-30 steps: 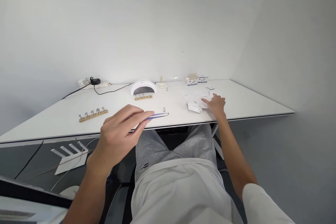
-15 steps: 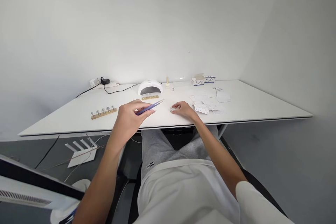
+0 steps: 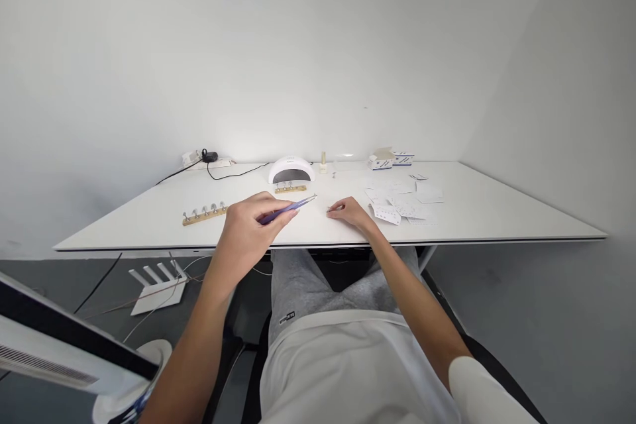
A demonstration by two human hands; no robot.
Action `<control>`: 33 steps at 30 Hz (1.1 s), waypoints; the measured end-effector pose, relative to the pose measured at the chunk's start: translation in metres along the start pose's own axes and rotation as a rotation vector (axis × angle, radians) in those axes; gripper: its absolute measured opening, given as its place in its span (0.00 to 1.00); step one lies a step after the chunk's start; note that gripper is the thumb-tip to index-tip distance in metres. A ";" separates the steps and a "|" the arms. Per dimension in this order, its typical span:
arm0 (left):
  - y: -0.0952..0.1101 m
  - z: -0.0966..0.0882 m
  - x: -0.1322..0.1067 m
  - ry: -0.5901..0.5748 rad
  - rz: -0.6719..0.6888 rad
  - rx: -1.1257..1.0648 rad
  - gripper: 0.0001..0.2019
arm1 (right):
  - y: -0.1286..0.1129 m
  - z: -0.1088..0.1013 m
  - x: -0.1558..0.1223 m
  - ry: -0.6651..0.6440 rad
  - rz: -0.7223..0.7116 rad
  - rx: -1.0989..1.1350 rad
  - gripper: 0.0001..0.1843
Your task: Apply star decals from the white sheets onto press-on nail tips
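Observation:
My left hand (image 3: 248, 225) is closed around purple tweezers (image 3: 285, 210), whose silver tips point right and slightly up above the table. A tiny speck shows at the tips, too small to name. Just right of them, my right hand (image 3: 352, 213) is pinched near the table's front edge. Something small and pale sits between its fingertips, mostly hidden. Beyond the left hand lies a wooden strip (image 3: 298, 189) with several small metal stands. A second strip (image 3: 191, 220) with a row of such stands lies farther left, its right end close to my left hand.
On the white table (image 3: 129, 228) are a white nail lamp (image 3: 292, 162), a nail polish bottle (image 3: 322, 164), an open small box (image 3: 381, 159) and scattered white sheets (image 3: 402, 202). A black adapter (image 3: 211, 157) lies back left. Below are a router (image 3: 158, 295) and a white fan (image 3: 50, 358).
The view has shifted slightly, so the table's things appear a little farther right and lower. Both hands keep their grips; the right fingers now cover more of the small thing.

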State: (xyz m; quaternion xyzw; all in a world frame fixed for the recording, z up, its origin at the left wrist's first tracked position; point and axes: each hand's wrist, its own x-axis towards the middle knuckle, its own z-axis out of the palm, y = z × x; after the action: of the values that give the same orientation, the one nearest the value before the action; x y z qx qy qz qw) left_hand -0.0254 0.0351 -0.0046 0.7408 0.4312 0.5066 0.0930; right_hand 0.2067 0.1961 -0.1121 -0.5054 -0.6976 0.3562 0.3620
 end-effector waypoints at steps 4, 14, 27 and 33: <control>-0.002 -0.002 0.000 0.006 0.028 0.013 0.07 | -0.003 -0.006 -0.005 0.013 -0.008 0.123 0.17; 0.018 0.005 -0.010 0.038 0.035 0.051 0.05 | -0.052 -0.019 -0.068 0.255 -0.208 0.533 0.13; 0.048 0.032 -0.029 0.056 0.269 0.114 0.03 | -0.075 -0.014 -0.150 0.572 -0.690 0.253 0.12; 0.046 0.040 -0.033 0.049 0.267 0.116 0.03 | -0.077 -0.013 -0.155 0.615 -0.749 0.233 0.17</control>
State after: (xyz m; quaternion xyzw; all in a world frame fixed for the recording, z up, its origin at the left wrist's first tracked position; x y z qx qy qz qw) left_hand 0.0294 -0.0049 -0.0188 0.7831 0.3595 0.5067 -0.0288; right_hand 0.2190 0.0301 -0.0618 -0.2581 -0.6478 0.1118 0.7080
